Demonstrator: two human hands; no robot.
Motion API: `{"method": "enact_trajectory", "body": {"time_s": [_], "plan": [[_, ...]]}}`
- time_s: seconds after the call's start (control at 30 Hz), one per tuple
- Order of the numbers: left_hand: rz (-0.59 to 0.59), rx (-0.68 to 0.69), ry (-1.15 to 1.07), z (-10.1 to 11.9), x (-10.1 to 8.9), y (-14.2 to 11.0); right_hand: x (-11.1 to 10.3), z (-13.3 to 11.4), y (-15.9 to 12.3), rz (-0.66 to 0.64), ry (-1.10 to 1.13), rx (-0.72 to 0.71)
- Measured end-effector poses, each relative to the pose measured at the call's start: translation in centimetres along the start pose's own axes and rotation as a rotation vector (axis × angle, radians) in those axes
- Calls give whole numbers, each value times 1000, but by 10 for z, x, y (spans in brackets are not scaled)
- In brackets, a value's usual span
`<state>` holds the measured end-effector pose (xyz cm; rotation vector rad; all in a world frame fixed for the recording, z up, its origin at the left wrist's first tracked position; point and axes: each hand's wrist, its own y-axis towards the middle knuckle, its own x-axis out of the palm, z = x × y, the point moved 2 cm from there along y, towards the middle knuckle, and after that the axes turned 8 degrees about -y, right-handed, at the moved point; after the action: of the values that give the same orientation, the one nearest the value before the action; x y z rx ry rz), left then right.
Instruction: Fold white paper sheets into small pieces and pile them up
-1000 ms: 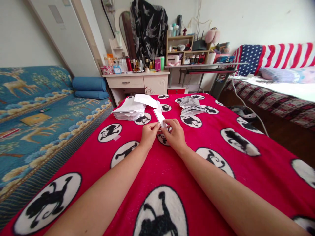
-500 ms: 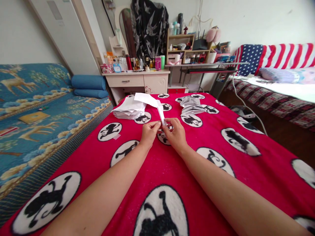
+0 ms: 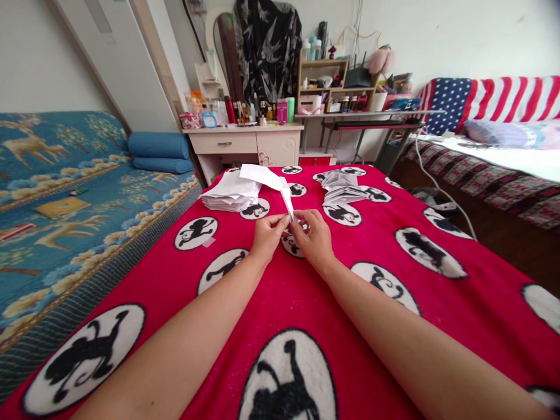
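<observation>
My left hand [image 3: 268, 234] and my right hand [image 3: 315, 239] meet over the red cloth [image 3: 280, 303], both pinching the near end of a white paper piece [image 3: 286, 200]. The paper stands up from my fingertips and leans away, its far part folding over toward the left. Behind it on the left lies a stack of white papers [image 3: 230, 193]. A heap of folded grey-white paper pieces [image 3: 340, 188] lies behind on the right.
The red cloth has white ovals with black monkey shapes. A blue patterned sofa [image 3: 65, 192] runs along the left. A dresser [image 3: 245, 146] with bottles, a shelf desk [image 3: 350, 111] and a flag-covered bed [image 3: 490, 128] stand behind. A white cable [image 3: 441, 189] hangs at the right.
The paper piece has been turned more upright between my fingertips. Both hands stay in nearly the same place, pinched together.
</observation>
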<state>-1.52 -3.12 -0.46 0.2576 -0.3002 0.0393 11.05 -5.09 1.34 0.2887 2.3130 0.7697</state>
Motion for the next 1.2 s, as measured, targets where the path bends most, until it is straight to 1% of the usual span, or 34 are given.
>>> {"method": "enact_trajectory", "body": {"time_s": [0.1,0.23,0.37,0.5,0.6,0.67,0.7,0.77,0.83,0.9,1.0,1.07,1.13,1.2], "plan": [[25,19,42,-2,0,2,3,1,0,-10,-56,-4],[21,38,112,-4,4,3,6,2,1,-30,-214,-18],[40,112,203,-1,6,0,5,-1,1,-36,-301,-31],[61,144,247,2,5,-1,2,1,2,15,-230,-23],[125,214,350,5,2,1,0,9,4,67,-115,84],[158,292,450,8,1,1,0,14,6,52,-57,180],[155,320,492,8,1,1,0,16,6,26,-43,212],[116,348,555,10,3,0,2,19,7,-23,-43,233],[75,349,625,10,5,-1,3,19,8,-45,-64,208],[66,327,743,12,5,-3,4,17,7,-44,-67,164],[92,224,977,13,5,-4,6,12,5,-34,-49,52],[105,148,1092,15,4,-4,7,8,3,-30,-47,-31],[107,126,1127,17,3,-4,7,7,3,-28,-53,-80],[98,153,1083,19,2,-2,7,9,4,-21,-60,-68]]}}
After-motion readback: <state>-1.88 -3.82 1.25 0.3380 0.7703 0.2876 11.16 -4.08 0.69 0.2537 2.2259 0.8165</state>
